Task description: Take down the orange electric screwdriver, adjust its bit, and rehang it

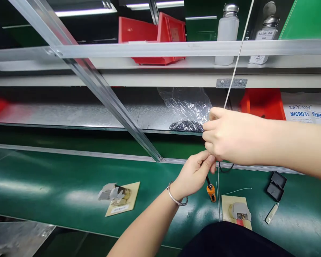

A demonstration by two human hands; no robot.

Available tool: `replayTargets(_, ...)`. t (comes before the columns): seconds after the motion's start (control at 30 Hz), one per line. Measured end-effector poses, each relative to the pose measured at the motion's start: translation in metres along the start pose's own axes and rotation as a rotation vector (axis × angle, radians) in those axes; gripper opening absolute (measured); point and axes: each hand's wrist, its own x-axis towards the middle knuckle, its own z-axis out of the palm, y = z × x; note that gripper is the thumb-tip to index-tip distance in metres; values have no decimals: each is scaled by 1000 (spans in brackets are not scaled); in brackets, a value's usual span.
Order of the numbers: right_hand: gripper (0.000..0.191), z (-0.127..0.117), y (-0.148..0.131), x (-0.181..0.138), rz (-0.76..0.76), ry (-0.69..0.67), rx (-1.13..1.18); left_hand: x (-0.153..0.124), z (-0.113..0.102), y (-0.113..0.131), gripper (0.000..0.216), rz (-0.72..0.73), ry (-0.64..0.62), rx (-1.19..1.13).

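My left hand (194, 174), with a silver bangle on its wrist, is raised over the green belt (56, 185) with fingertips pinched together against my right hand. My right hand (230, 137) is closed in front of a clear plastic bag (186, 107) holding small dark parts. A thin black cable loop (226, 168) hangs below my right hand, and a thin white cord (237, 57) rises from it to the top of the view. Under the hands an orange-handled tool (211, 192) lies on the belt. What each hand grips exactly is hidden by the fingers.
Two tan cards with grey parts (121, 198) (237, 212) lie on the belt. A small black box (276, 185) and a white clip-like piece (271, 213) sit at right. A slanted metal rail (104, 89) crosses left. Red bins (152, 35), white bottles (227, 34) and a wiper pack (306, 109) are on the shelves.
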Motion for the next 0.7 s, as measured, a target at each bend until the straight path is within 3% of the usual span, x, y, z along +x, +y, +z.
replayTargets(0.13, 24, 19, -13, -45, 102, 543, -79, 1, 16, -12, 41, 3, 78, -217)
replayTargets(0.2, 23, 44, -35, -67, 291, 659, 76, -2, 22, -13, 38, -2, 78, -270)
replayTargets(0.27, 20, 79, -65, -79, 517, 620, 358, -3, 26, -12, 37, -28, 76, -276)
replayTargets(0.33, 21, 115, -96, -82, 691, 461, 780, -2, 29, -11, 39, -71, 84, -254)
replayTargets(0.4, 23, 143, -120, -80, 785, 294, 1076, 0, 30, -10, 41, -92, 92, -221)
replayTargets(0.47, 24, 156, -128, -81, 805, 195, 1175, 3, 31, -12, 40, -94, 90, -165)
replayTargets(0.57, 25, 147, -108, -95, 804, 222, 1070, 3, 33, -20, 43, -104, 81, -32)
replayTargets(0.7, 28, 98, -29, -119, 854, 383, 760, -5, 39, -46, 58, -192, 98, 36)
